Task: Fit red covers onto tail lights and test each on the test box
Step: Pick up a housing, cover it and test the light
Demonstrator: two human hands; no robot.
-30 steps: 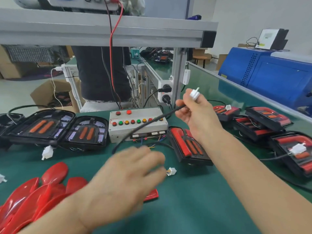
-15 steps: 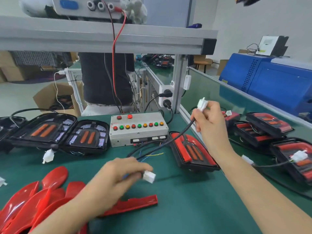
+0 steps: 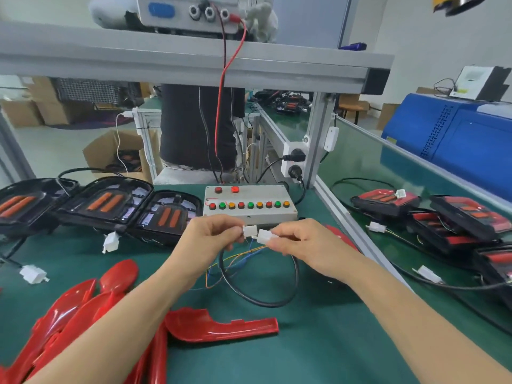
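Note:
My left hand [image 3: 210, 235] pinches a white connector [image 3: 248, 231] with thin coloured wires that trail toward the grey test box [image 3: 249, 203]. My right hand [image 3: 302, 245] pinches a second white plug [image 3: 263, 236] on a black cable [image 3: 260, 297]. The two connectors meet end to end in front of the test box. That cable belongs to a tail light with a red cover [image 3: 342, 236], mostly hidden behind my right hand. A loose red cover [image 3: 221, 324] lies on the green mat near my left forearm.
Three uncovered black tail lights [image 3: 108, 202] line the left. Several red covers [image 3: 66, 322] are piled at front left. Covered tail lights [image 3: 432, 217] with loose plugs lie on the right bench beyond an aluminium rail [image 3: 346, 214]. A shelf beam [image 3: 194, 67] runs overhead.
My right hand came down from head height with its plug. My left hand lifted the box's connector off the mat. Both met in front of the test box.

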